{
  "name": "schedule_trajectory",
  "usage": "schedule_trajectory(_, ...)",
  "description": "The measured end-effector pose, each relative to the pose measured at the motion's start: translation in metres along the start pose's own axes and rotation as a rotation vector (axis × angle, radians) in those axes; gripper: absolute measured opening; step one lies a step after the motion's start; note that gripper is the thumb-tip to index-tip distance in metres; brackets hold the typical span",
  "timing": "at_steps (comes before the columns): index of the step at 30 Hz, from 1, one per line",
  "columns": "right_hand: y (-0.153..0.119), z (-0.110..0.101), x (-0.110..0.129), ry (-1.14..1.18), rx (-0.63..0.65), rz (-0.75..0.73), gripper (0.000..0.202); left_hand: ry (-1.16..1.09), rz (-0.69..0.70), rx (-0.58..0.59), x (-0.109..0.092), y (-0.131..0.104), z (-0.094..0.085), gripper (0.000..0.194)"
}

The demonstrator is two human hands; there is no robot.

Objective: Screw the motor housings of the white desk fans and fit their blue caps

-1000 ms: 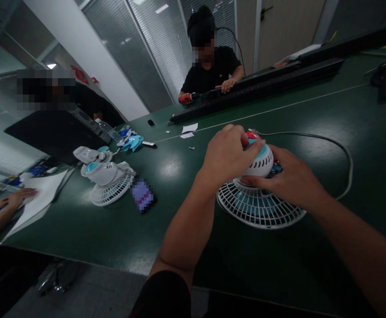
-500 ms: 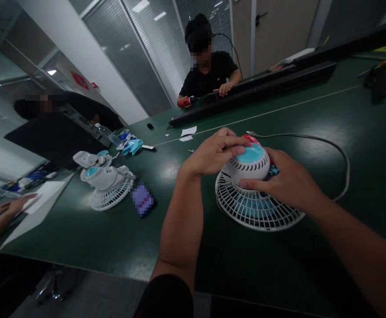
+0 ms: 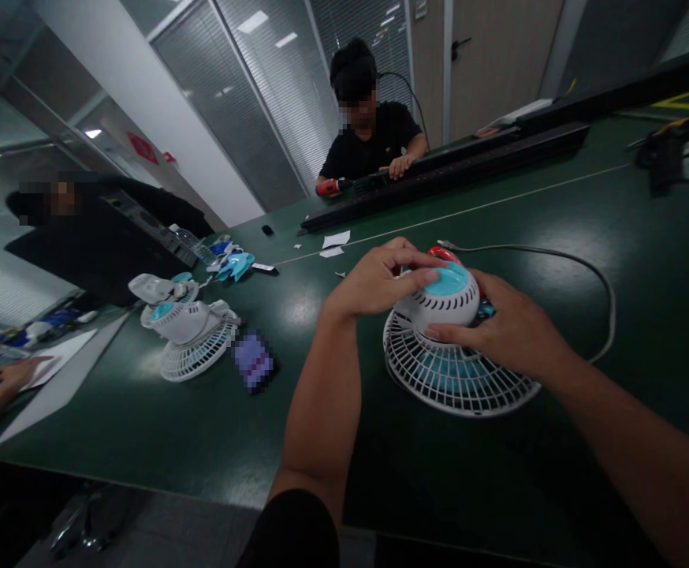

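A small white fan (image 3: 448,315) lies face down on the green table, its wire grille (image 3: 468,390) underneath and blue blades showing through it. On top of its rounded motor housing sits a light-blue cap (image 3: 449,278). My left hand (image 3: 383,276) is closed over the cap's left side, thumb and fingers pressed onto it. From the right, my right hand (image 3: 507,319) wraps round the housing, thumb in front and fingers mostly hidden behind. A red part (image 3: 444,253) shows just behind the cap; its kind is unclear.
A grey cable (image 3: 608,292) curves behind and right of the fan. To the left are another white fan (image 3: 194,331) and a phone-like blurred object (image 3: 254,360). A person across the table holds a red power drill (image 3: 329,187) by a long black bar (image 3: 451,173).
The view has shifted slightly. Both my hands stay on the fan, and the left thumb sits a little further over the cap.
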State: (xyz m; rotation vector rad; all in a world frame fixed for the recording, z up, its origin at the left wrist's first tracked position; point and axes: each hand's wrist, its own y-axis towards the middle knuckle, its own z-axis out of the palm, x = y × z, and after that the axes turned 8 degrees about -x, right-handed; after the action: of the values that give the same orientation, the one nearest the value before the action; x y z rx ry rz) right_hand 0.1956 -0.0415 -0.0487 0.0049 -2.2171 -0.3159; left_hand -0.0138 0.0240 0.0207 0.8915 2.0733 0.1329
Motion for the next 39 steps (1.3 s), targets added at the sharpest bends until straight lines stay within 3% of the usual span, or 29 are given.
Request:
schedule_trajectory(5,0.000,0.000,-0.001,0.023,-0.003,-0.025,0.101,0.102,-0.125,-0.176,-0.021,0.001,0.014,0.024)
schedule_trajectory(14,-0.001,0.002,-0.001,-0.044,-0.025,-0.031,0.107,0.491,-0.233,-0.295,-0.047,0.001,0.031,0.031)
schedule_trajectory(20,-0.001,0.001,-0.001,-0.039,-0.005,-0.018,0.107,0.396,-0.080,-0.194,-0.043,-0.004,0.021,0.016)
schedule_trajectory(30,-0.002,0.001,0.001,-0.050,-0.018,-0.017,0.104,0.101,0.068,0.008,0.006,0.005,0.001,0.019)
schedule_trajectory(39,-0.002,-0.005,0.000,0.007,-0.037,-0.031,0.120,0.086,0.032,-0.047,-0.009,-0.002,0.008,0.019)
